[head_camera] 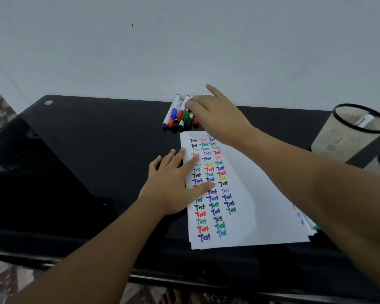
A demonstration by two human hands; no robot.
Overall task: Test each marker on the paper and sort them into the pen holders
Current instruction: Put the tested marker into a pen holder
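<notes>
Markers (178, 116) piled at wall; right hand (217, 116) reaches in, grasp unclear. Left hand (173, 185) flat on paper (239, 183). Risk: nudged pile rolls, scatters.

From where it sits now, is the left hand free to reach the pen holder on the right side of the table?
Probably not easily. The left hand lies flat on the paper, and the right arm stretches across toward the markers, lying between it and the pen holder.
</notes>
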